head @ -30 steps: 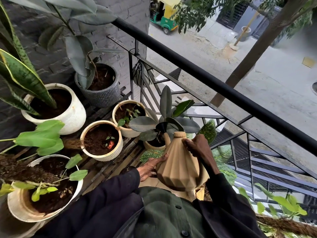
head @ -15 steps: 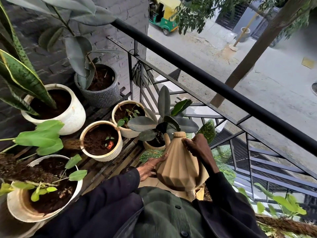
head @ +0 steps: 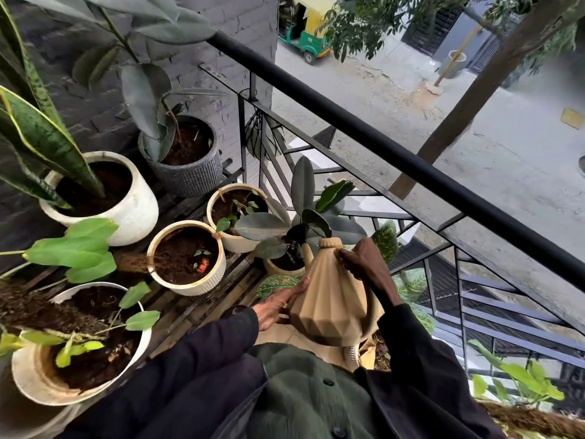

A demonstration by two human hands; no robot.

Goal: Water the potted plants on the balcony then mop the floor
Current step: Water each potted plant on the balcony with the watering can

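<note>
1. At the lower centre of the frame, a person holds a tan, faceted can in front of their chest, tilted with its neck towards the plants.
2. The right hand grasps the can near its top, fingers curled over the neck beside the cap.
3. The left hand is not clenched: its palm and fingers lie flat against the can's lower left side, bracing it.
4. The spout points up and left, and its tip sits among the dark leaves of a rubber plant, above that plant's small pot.
5. Left of the can, a ribbed pot holds dark soil and a tiny seedling; a cream pot stands just behind it, touching or nearly so.
6. Further up the frame stands a grey pot with a tall, broad-leaved plant.
7. At the left, a white pot holds a snake plant.
8. At the lower left, a large pot carries thin stems with light green leaves.
9. The pots stand on dark wooden slats.
10. A black rail runs diagonally from upper centre to right.
11. Beyond it, at the top, lie a street, a tree trunk and a green and yellow rickshaw.
</note>
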